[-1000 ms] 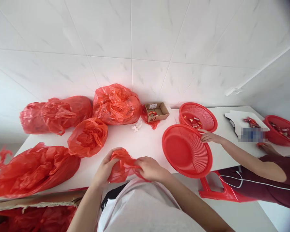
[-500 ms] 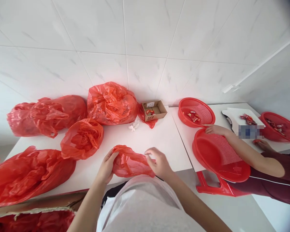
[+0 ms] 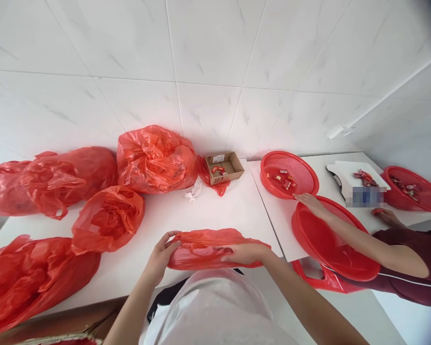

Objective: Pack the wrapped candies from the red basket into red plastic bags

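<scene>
A thin red plastic bag (image 3: pixel 204 239) is stretched sideways in front of my body, at the table's near edge. My left hand (image 3: pixel 161 256) is closed on its left end, the thumb and fingers pinching the film. My right hand (image 3: pixel 246 254) reaches into the bag's mouth from the right, fingers stretched out to the left. The film partly hides those fingertips. Nothing else shows inside the bag.
Several full red bags (image 3: pixel 158 160) stand on the white table (image 3: pixel 165 211) to the left and back. A small cardboard box (image 3: pixel 233 170) holds red packets. At right, a co-worker's hand (image 3: pixel 311 203) touches red baskets (image 3: pixel 289 160) near a scale (image 3: pixel 345 175).
My right hand has moved from the bag's right edge into its mouth. The bag is now pulled wider to the right. The view has shifted slightly.
</scene>
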`<control>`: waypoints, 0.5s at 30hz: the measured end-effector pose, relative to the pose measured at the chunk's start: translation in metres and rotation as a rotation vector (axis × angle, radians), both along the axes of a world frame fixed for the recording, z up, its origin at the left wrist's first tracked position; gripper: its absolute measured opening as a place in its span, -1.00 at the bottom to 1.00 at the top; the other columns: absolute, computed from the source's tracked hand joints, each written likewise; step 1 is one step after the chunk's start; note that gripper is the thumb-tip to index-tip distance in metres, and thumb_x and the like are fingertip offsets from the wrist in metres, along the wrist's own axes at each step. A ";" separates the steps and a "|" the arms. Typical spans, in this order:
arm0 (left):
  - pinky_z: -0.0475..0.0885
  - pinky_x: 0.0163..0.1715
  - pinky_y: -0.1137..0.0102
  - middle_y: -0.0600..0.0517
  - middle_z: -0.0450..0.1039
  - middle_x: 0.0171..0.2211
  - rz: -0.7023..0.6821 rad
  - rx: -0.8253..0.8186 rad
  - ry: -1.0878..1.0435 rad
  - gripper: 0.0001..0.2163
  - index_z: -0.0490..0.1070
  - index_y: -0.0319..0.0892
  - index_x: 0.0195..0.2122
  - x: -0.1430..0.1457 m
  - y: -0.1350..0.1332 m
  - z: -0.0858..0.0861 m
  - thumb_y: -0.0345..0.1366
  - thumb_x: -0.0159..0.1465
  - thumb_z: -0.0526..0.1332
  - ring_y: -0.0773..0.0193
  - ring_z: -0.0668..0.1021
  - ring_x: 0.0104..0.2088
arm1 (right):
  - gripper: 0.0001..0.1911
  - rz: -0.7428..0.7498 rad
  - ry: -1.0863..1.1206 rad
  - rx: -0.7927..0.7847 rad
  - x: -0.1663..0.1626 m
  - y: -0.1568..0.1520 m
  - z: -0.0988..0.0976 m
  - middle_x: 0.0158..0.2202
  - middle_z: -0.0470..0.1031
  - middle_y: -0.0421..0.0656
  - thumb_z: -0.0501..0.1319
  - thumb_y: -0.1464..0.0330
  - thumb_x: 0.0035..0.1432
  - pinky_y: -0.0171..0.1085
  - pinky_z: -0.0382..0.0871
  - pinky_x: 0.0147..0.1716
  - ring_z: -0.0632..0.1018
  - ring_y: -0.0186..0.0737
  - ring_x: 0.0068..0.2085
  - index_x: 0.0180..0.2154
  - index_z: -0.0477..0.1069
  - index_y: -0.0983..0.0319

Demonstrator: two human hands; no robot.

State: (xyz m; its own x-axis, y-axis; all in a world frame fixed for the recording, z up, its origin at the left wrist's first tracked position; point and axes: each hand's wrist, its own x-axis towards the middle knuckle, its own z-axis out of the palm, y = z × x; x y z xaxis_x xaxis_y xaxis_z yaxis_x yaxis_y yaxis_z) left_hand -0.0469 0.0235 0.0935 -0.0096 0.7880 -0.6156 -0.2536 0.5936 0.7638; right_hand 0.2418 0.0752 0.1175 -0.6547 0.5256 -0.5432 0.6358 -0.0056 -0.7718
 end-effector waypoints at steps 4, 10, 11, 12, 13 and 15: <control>0.42 -0.39 0.42 0.02 0.58 -0.35 -0.041 0.013 0.110 -0.60 0.41 -0.15 -0.15 0.028 0.008 -0.006 -0.01 0.08 0.31 0.24 0.57 -0.41 | -0.53 -0.150 0.285 0.064 0.035 0.041 0.008 0.12 0.46 -0.07 0.02 0.08 0.32 -0.17 0.36 0.03 0.51 -0.14 0.05 0.17 0.33 0.07; 0.39 -0.38 0.40 0.05 0.56 -0.39 -0.081 0.012 0.184 -0.63 0.44 -0.15 -0.18 0.033 0.016 -0.001 0.00 0.11 0.28 0.20 0.56 -0.40 | -0.45 -0.487 -0.590 0.657 0.107 0.108 -0.048 0.23 0.26 0.09 0.23 0.24 0.18 0.04 0.14 0.14 0.31 0.12 0.20 0.18 0.29 0.20; 0.39 -0.38 0.40 0.05 0.57 -0.39 -0.072 0.009 0.201 -0.63 0.45 -0.15 -0.17 0.031 0.016 0.001 0.00 0.12 0.28 0.20 0.56 -0.40 | -0.50 -0.484 -0.635 0.661 0.112 0.112 -0.057 0.21 0.26 0.12 0.22 0.31 0.18 0.08 0.12 0.12 0.30 0.17 0.19 0.15 0.33 0.23; 0.39 -0.38 0.40 0.05 0.57 -0.39 -0.060 0.006 0.221 -0.63 0.45 -0.15 -0.17 0.028 0.016 0.002 0.00 0.12 0.28 0.20 0.56 -0.40 | -0.57 -0.483 -0.648 0.666 0.116 0.114 -0.063 0.17 0.29 0.15 0.17 0.37 0.20 0.10 0.12 0.11 0.30 0.19 0.17 0.11 0.37 0.24; 0.39 -0.38 0.40 0.06 0.56 -0.40 -0.047 0.004 0.238 -0.63 0.45 -0.14 -0.17 0.026 0.017 0.003 -0.01 0.11 0.28 0.20 0.56 -0.41 | -0.62 -0.472 -0.662 0.679 0.119 0.115 -0.066 0.12 0.33 0.15 0.11 0.43 0.23 0.09 0.12 0.09 0.32 0.18 0.14 0.07 0.42 0.23; 0.40 -0.39 0.40 0.06 0.56 -0.41 -0.027 0.001 0.252 -0.63 0.46 -0.14 -0.18 0.023 0.017 0.003 0.00 0.10 0.30 0.20 0.56 -0.43 | -0.59 -0.435 -0.666 0.711 0.122 0.116 -0.067 0.02 0.39 0.13 -0.01 0.51 0.25 0.06 0.12 0.06 0.35 0.13 0.09 0.02 0.47 0.20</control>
